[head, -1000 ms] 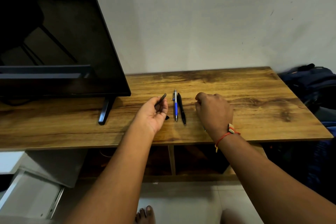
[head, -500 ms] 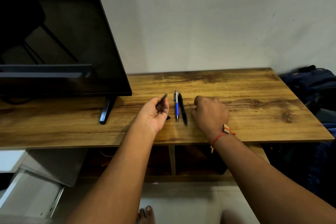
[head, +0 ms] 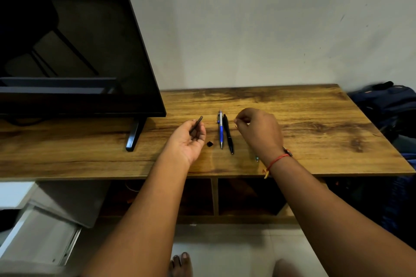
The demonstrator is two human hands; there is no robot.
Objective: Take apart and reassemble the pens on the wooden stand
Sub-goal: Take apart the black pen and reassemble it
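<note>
The right hand [head: 258, 134] is rising clear of the wooden stand [head: 315, 139], thumb and forefinger pinching together; whether they are holding anything cannot be told. The left hand [head: 188, 140] is gripping a dark pen barrel [head: 196, 124]. At frame centre, between the hands, a blue pen [head: 220, 129] and a black pen [head: 228, 135] are lying side by side, with a small black piece [head: 209, 144] just left of them.

The tiny part [head: 235, 122] pinched by the right hand [head: 258, 132] is too small to tell. That wrist hides all but the tip of a thin pen piece [head: 256, 159].
</note>
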